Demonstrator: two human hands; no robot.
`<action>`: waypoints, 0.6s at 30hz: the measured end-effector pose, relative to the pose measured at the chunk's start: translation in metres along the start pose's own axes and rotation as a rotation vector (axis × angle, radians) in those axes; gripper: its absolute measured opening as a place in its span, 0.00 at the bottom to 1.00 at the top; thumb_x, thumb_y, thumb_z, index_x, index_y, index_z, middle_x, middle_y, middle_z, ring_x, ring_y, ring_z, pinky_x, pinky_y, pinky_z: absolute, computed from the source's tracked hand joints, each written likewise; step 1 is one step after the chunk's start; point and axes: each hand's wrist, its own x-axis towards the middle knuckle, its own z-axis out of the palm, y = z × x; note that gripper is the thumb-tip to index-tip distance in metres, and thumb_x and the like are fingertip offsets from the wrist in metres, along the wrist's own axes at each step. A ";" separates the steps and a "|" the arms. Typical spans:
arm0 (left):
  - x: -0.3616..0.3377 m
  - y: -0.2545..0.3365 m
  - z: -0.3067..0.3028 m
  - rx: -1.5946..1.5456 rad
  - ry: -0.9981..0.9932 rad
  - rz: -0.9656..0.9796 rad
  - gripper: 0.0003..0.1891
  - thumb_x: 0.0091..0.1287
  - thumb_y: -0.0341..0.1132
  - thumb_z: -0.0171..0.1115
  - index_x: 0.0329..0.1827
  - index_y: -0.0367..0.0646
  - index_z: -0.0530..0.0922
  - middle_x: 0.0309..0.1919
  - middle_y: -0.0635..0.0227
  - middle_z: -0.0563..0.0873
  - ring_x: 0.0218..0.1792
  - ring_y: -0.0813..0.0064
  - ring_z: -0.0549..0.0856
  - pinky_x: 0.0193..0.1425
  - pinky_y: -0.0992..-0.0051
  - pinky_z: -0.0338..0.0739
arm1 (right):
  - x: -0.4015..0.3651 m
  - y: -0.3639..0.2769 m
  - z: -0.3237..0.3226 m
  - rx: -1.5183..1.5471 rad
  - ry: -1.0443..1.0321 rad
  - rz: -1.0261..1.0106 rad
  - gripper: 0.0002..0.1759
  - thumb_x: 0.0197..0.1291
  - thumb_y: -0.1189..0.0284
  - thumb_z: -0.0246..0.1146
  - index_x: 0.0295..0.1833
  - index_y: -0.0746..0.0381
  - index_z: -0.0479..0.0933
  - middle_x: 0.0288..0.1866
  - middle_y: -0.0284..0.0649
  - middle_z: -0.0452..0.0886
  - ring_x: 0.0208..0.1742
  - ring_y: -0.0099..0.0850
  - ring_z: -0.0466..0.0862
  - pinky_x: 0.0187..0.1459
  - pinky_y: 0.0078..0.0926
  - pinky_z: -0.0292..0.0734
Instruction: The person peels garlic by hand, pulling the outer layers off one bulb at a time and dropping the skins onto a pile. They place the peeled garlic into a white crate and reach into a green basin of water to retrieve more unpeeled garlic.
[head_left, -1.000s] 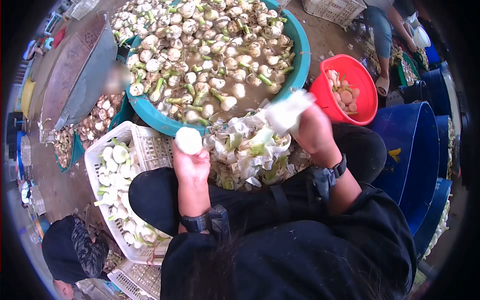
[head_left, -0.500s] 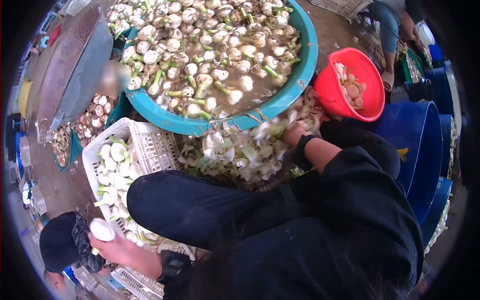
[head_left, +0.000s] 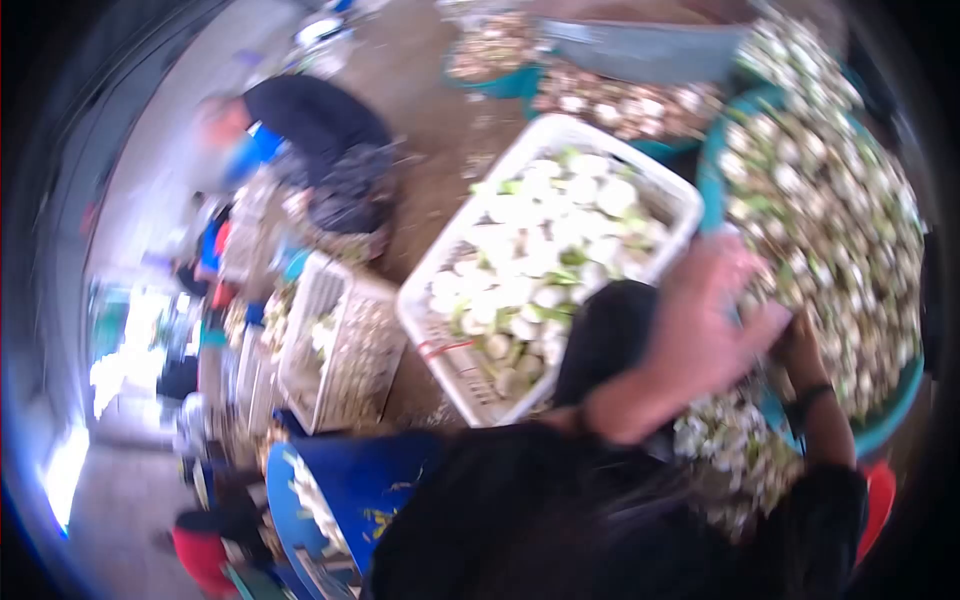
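Observation:
My left hand (head_left: 710, 315) is blurred, its fingers and thumb apart and nothing visible between them. It is between a white crate (head_left: 419, 291) of peeled white bulbs (head_left: 535, 250) and a teal tub (head_left: 712, 185) heaped with unpeeled bulbs (head_left: 815, 230). Just right of its thumb is my right hand (head_left: 798, 352), at the tub's near edge, with a dark band on the wrist. Its fingers are smeared and partly hidden, so what they hold cannot be made out. Loose peelings (head_left: 735, 455) lie below both hands.
A blue barrel (head_left: 375, 480) stands at the lower left. Another white crate (head_left: 365, 350) is left of the main one. A person in dark clothing (head_left: 320, 130) bends at the upper left. Part of a red basin (head_left: 876, 505) shows at the lower right.
The view has swung toward the left. My left hand has moved from beyond the crate to beside my right hand, and the white bulb it held is no longer seen in it.

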 end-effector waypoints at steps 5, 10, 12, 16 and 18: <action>-0.051 -0.066 0.137 -0.229 -0.201 -0.444 0.30 0.56 0.47 0.63 0.54 0.34 0.65 0.59 0.45 0.61 0.62 0.54 0.64 0.63 0.63 0.60 | -0.049 -0.003 -0.043 0.612 -0.194 0.242 0.12 0.56 0.71 0.53 0.44 0.62 0.75 0.42 0.40 0.78 0.49 0.39 0.73 0.52 0.37 0.66; -0.075 -0.091 0.183 -0.206 -0.261 -0.827 0.38 0.51 0.62 0.60 0.49 0.31 0.72 0.48 0.45 0.76 0.50 0.57 0.77 0.55 0.67 0.69 | -0.095 -0.070 -0.101 1.313 0.332 0.379 0.12 0.62 0.71 0.49 0.40 0.70 0.72 0.34 0.47 0.78 0.33 0.35 0.76 0.36 0.32 0.69; -0.070 -0.083 0.163 -0.226 -0.348 -0.755 0.35 0.50 0.59 0.62 0.44 0.31 0.74 0.42 0.48 0.79 0.45 0.59 0.79 0.52 0.69 0.72 | -0.092 -0.085 -0.165 1.503 0.138 0.613 0.15 0.62 0.70 0.48 0.39 0.72 0.71 0.24 0.45 0.76 0.26 0.24 0.71 0.29 0.29 0.67; -0.084 -0.092 0.166 -0.251 -0.279 -0.609 0.24 0.49 0.47 0.67 0.36 0.32 0.77 0.34 0.53 0.83 0.38 0.66 0.83 0.44 0.71 0.75 | -0.089 -0.105 -0.161 1.169 0.166 0.719 0.19 0.61 0.63 0.51 0.30 0.69 0.74 0.19 0.52 0.73 0.19 0.41 0.74 0.23 0.37 0.66; -0.081 -0.083 0.154 -0.259 -0.339 -0.630 0.22 0.49 0.45 0.66 0.36 0.32 0.77 0.34 0.53 0.83 0.38 0.67 0.84 0.44 0.73 0.76 | -0.090 -0.109 -0.143 1.090 0.278 0.731 0.18 0.60 0.65 0.50 0.29 0.70 0.73 0.19 0.51 0.74 0.20 0.42 0.74 0.24 0.37 0.66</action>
